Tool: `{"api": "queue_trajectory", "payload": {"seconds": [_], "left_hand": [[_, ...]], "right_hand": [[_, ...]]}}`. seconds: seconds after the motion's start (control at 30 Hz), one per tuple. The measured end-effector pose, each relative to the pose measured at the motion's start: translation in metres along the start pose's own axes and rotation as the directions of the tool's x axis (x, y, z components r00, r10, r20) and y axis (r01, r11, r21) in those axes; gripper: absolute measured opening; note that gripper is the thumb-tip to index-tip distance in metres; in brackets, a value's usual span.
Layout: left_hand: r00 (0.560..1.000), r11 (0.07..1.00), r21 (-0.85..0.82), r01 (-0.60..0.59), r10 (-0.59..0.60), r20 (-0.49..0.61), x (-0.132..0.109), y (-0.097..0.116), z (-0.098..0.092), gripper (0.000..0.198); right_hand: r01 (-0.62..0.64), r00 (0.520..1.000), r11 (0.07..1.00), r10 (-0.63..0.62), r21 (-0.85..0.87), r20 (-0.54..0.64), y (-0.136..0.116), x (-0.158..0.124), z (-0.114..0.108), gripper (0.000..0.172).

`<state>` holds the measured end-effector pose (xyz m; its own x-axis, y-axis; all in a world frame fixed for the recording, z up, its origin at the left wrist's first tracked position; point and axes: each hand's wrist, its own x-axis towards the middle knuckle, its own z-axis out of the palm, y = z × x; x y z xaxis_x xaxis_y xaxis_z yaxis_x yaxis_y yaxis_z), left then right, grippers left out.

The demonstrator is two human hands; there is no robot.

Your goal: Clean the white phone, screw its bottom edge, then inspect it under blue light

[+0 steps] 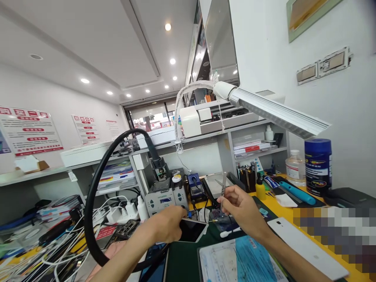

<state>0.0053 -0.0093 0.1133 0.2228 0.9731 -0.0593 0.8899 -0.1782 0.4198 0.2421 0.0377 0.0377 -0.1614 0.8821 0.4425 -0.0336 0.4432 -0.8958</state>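
My left hand (pixel 168 224) is closed around the near edge of a dark-screened phone (pixel 192 230), tilted above the green mat (pixel 183 258). My right hand (pixel 242 207) pinches metal tweezers (pixel 223 187) that point upward, just right of the phone. Under the right hand a small screwdriver (pixel 219 220) and a white plastic tool (pixel 230 233) lie on the mat.
A hot-air rework station (pixel 164 196) with a thick black hose (pixel 96 203) stands behind the phone. A desk lamp (pixel 276 111) reaches over the bench. A blue canister (pixel 318 166), clear bottle (pixel 295 168), white panel (pixel 305 248) and tangled white cables (pixel 58 246) surround the work area.
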Motion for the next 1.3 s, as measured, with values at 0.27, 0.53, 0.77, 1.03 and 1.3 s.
{"api": "queue_trajectory", "payload": {"seconds": [0.27,0.53,0.77,1.03,1.3], "left_hand": [[0.997,0.996,-0.05,-0.069,0.067,-0.037,0.015,-0.001,0.0,0.021],[0.949,0.841,-0.515,-0.163,-0.008,-0.314,0.013,-0.035,0.066,0.037],[0.912,0.689,-0.651,-0.318,0.035,-0.409,0.008,-0.033,0.092,0.036],[0.886,0.776,-0.528,-0.346,0.086,-0.455,-0.006,-0.034,0.102,0.027],[0.737,0.841,-0.22,-0.494,0.271,-0.619,-0.007,-0.043,0.124,0.026]], "right_hand": [[-0.05,0.991,0.998,0.053,-0.031,0.122,0.009,-0.001,0.004,0.017],[-0.05,0.873,0.979,0.14,-0.199,0.467,-0.002,-0.016,0.002,0.007],[0.002,0.805,0.885,0.275,-0.466,0.526,-0.006,-0.029,0.001,0.006],[-0.142,0.808,0.885,0.362,-0.443,0.465,-0.008,-0.029,-0.006,0.014],[-0.323,0.901,0.945,0.32,-0.038,0.294,-0.021,-0.041,0.008,0.015]]}}
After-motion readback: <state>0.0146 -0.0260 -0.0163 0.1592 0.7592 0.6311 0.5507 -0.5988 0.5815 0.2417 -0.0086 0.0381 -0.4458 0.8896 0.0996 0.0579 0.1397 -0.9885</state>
